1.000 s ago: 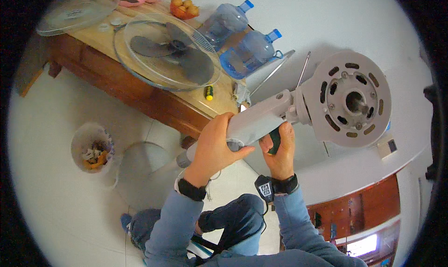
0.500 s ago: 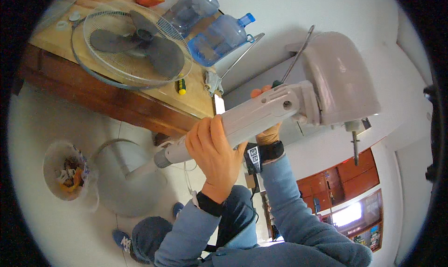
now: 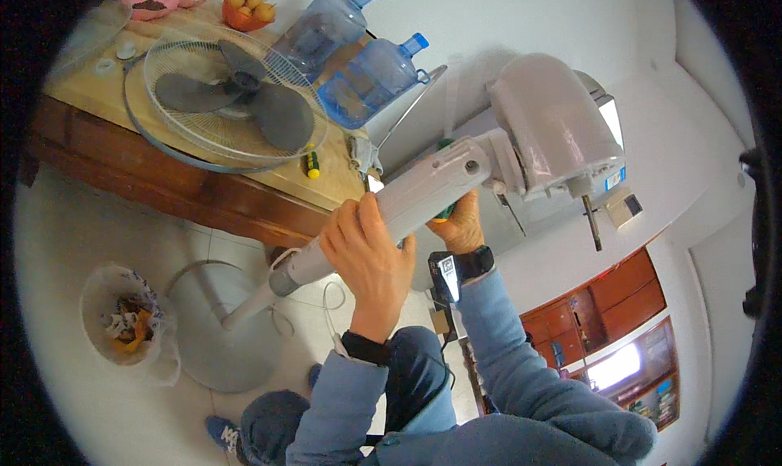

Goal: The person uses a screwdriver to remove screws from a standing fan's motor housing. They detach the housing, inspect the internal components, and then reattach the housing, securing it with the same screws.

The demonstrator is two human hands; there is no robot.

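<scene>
My left hand [image 3: 371, 258] is wrapped around the grey neck [image 3: 432, 189] of a standing fan, which slants up to the right. The white motor housing [image 3: 554, 124] sits at its upper end, side-on, with the bare metal shaft [image 3: 592, 222] pointing down. My right hand [image 3: 463, 226] is behind the neck just under the housing, closed on a green-handled tool [image 3: 442, 214] that is mostly hidden. The fan's round base [image 3: 220, 327] rests on the floor below.
A wooden table [image 3: 204, 197] holds the fan guard with dark blades [image 3: 236, 99], a small yellow-green screwdriver [image 3: 312, 166], two blue water bottles [image 3: 375, 79] and a bowl of fruit [image 3: 248, 10]. A lined waste bin [image 3: 122, 319] stands on the floor at left.
The motor housing has turned from facing me to side-on, with its shaft now pointing down. My left hand has slid along the neck, and my right hand stays behind it.
</scene>
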